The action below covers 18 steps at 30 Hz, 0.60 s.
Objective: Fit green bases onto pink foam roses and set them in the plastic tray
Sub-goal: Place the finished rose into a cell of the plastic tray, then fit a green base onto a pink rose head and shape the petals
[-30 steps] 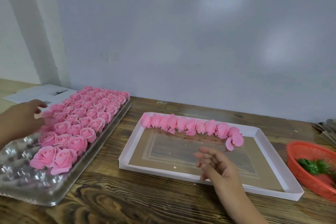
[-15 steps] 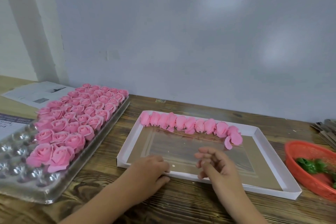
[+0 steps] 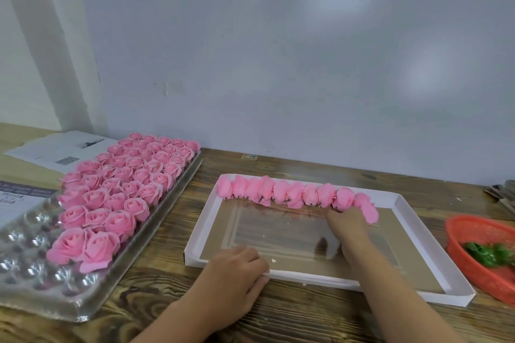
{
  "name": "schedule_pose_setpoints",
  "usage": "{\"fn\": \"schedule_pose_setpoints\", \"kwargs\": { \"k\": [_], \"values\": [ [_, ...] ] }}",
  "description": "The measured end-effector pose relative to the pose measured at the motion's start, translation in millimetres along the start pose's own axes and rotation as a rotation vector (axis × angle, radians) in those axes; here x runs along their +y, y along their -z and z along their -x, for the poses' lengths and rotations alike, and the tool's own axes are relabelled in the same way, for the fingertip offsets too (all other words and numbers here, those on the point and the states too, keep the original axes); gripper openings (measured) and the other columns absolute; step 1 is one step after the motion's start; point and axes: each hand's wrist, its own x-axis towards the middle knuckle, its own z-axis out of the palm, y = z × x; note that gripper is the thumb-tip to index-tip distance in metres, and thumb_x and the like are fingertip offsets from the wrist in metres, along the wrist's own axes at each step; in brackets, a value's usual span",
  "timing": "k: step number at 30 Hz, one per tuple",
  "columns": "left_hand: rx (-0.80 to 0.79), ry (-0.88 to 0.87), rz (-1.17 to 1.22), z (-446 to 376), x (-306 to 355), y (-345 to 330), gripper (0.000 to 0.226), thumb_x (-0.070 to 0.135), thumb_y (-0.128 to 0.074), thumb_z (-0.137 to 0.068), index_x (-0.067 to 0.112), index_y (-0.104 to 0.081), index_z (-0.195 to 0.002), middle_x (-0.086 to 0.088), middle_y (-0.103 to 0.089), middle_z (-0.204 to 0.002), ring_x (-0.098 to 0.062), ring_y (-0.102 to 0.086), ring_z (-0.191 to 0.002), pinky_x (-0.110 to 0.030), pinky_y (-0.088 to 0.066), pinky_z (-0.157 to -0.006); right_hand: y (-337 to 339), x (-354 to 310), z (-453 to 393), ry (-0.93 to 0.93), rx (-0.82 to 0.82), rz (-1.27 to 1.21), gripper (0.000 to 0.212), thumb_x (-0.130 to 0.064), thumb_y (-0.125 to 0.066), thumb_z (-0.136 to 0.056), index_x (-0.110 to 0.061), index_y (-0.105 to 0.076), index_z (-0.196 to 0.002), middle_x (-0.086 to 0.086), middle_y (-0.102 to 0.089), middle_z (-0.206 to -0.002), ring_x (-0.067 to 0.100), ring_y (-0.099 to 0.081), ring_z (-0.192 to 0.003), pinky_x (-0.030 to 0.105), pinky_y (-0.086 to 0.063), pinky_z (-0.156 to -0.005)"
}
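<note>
A clear plastic tray (image 3: 30,262) on the left holds several rows of pink foam roses (image 3: 111,195); its near cups are bare. A white shallow box (image 3: 320,279) in the middle has a row of pink roses (image 3: 281,193) lying along its far wall. My right hand (image 3: 348,231) reaches into the box, fingers stretched out and touching the right end of that row. My left hand (image 3: 237,273) grips the box's front rim, fingers inside and thumb outside. Green bases (image 3: 490,254) lie in a red basket (image 3: 471,227) at the right.
The wooden table runs to a white wall panel at the back. Printed papers (image 3: 55,153) lie behind and left of the plastic tray. A stack of flat grey pieces (image 3: 501,198) sits at the far right edge.
My left hand left the plastic tray and came to the box's front rim. My right hand moved from the box's front forward to the right end of the rose row.
</note>
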Motion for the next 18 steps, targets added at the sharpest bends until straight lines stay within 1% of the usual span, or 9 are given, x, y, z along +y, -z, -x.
{"fn": "schedule_pose_setpoints", "kwargs": {
  "k": [2, 3, 5, 6, 8, 10, 12, 15, 18],
  "values": [
    [0.011, -0.012, -0.001, 0, 0, 0, 0.021, 0.037, -0.049, -0.094, 0.029, -0.065, -0.084, 0.016, -0.062, -0.083, -0.003, -0.059, -0.076, -0.016, -0.043, -0.065, -3, -4, -7, -0.056, 0.058, 0.089, 0.012, -0.017, -0.059, -0.085, -0.006, -0.06, -0.09, 0.015, -0.061, -0.09, 0.034, -0.059, -0.092, 0.041, -0.05, -0.085],
    [0.017, -0.017, -0.001, 0, 0, 0, 0.02, 0.037, -0.05, -0.094, 0.029, -0.065, -0.084, 0.016, -0.062, -0.083, -0.004, -0.06, -0.077, -0.017, -0.046, -0.065, -4, -7, -10, -0.09, 0.082, 0.125, 0.013, -0.017, -0.06, -0.084, -0.006, -0.059, -0.089, 0.013, -0.059, -0.087, 0.034, -0.058, -0.093, 0.04, -0.05, -0.085],
    [0.033, -0.029, 0.001, 0, 0, 0, 0.018, 0.035, -0.052, -0.093, 0.028, -0.064, -0.083, 0.015, -0.062, -0.082, -0.005, -0.06, -0.077, -0.019, -0.05, -0.064, -3, -10, -15, -0.136, 0.13, 0.18, 0.016, -0.017, -0.06, -0.083, -0.008, -0.05, -0.075, 0.007, -0.047, -0.074, 0.033, -0.055, -0.091, 0.034, -0.044, -0.077],
    [0.033, -0.027, 0.011, 0, 0, 0, 0.018, 0.035, -0.052, -0.093, 0.028, -0.064, -0.083, 0.015, -0.062, -0.082, -0.006, -0.06, -0.077, -0.021, -0.052, -0.064, -2, -12, -18, -0.155, 0.152, 0.199, 0.018, -0.017, -0.06, -0.084, -0.008, -0.047, -0.075, 0.006, -0.045, -0.074, 0.033, -0.055, -0.093, 0.032, -0.04, -0.073],
    [0.022, -0.017, 0.029, 1, -1, -1, 0.019, 0.035, -0.051, -0.094, 0.027, -0.064, -0.084, 0.014, -0.062, -0.083, -0.007, -0.06, -0.078, -0.025, -0.054, -0.065, -3, -12, -23, -0.201, 0.164, 0.237, 0.015, -0.016, -0.057, -0.087, -0.005, -0.055, -0.095, 0.014, -0.056, -0.092, 0.036, -0.056, -0.103, 0.031, -0.035, -0.063],
    [0.024, -0.018, 0.023, 0, -2, -2, 0.017, 0.035, -0.052, -0.094, 0.027, -0.064, -0.084, 0.013, -0.062, -0.084, -0.007, -0.06, -0.078, -0.026, -0.054, -0.065, -6, -10, -27, -0.192, 0.154, 0.275, 0.028, -0.015, -0.054, -0.088, -0.001, -0.055, -0.113, 0.022, -0.058, -0.114, 0.039, -0.055, -0.107, 0.03, -0.031, -0.059],
    [0.034, -0.019, 0.022, 1, -3, -3, 0.015, 0.035, -0.054, -0.093, 0.028, -0.064, -0.084, 0.015, -0.062, -0.082, -0.005, -0.059, -0.077, -0.023, -0.053, -0.064, -8, -10, -31, -0.174, 0.138, 0.293, 0.036, -0.019, -0.052, -0.089, 0.001, -0.053, -0.119, 0.022, -0.056, -0.12, 0.04, -0.055, -0.11, 0.033, -0.032, -0.067],
    [0.036, -0.022, 0.019, 1, -2, -2, 0.013, 0.037, -0.056, -0.091, 0.031, -0.064, -0.082, 0.017, -0.061, -0.08, -0.001, -0.057, -0.074, -0.018, -0.049, -0.062, -11, -11, -33, -0.164, 0.132, 0.323, 0.038, -0.027, -0.052, -0.089, -0.002, -0.055, -0.118, 0.016, -0.056, -0.115, 0.037, -0.056, -0.109, 0.037, -0.033, -0.072],
    [0.046, -0.035, 0.021, 1, -4, -3, 0.012, 0.037, -0.057, -0.09, 0.031, -0.064, -0.082, 0.016, -0.061, -0.08, -0.003, -0.058, -0.073, -0.02, -0.052, -0.06, -13, -13, -34, -0.184, 0.161, 0.286, 0.04, -0.028, -0.053, -0.089, 0.0, -0.053, -0.119, 0.02, -0.056, -0.12, 0.039, -0.054, -0.114, 0.04, -0.042, -0.084]
  ]
}}
